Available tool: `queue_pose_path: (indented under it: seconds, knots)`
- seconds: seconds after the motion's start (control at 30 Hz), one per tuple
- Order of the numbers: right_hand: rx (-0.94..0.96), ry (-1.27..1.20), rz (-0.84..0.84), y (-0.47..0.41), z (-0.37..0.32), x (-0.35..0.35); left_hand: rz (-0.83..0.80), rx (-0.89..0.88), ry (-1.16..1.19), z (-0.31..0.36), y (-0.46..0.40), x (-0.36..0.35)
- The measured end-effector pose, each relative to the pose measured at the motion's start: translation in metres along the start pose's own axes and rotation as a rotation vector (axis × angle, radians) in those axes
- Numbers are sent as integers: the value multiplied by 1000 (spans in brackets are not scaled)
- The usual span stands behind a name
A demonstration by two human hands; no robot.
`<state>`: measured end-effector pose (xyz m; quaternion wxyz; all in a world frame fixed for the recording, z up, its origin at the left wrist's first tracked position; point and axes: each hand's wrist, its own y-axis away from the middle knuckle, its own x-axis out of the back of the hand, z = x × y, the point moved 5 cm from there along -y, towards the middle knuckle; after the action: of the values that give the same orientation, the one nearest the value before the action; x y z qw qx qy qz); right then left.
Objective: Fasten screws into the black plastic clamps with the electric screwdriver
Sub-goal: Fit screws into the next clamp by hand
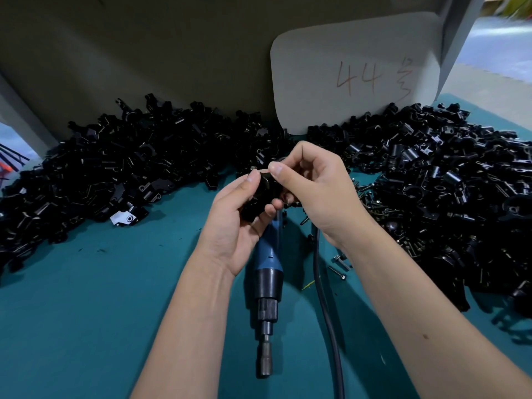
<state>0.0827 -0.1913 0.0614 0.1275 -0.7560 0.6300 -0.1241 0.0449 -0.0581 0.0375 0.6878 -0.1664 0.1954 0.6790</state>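
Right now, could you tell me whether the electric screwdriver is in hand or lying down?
Lying down. The electric screwdriver lies flat on the table; both hands hold a clamp above it.

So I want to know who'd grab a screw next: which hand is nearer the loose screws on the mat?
Right. The right hand is just left of the loose screws; the left hand lies farther left.

Both hands, left (230, 226) and right (313, 188), pinch 1 black clamp (263, 194) above the electric screwdriver (267, 283) lying on the teal table (100, 312).
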Motion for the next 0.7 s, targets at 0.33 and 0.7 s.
queue_pose_path:
  seconds: [0.33,0.7]
  knots:
    - [-19,-15,-26,-3,0,14,51,-106,0,-1,-5,-1]
    - [97,64,-24,-2,-6,13,105,-285,-40,1,-10,5]
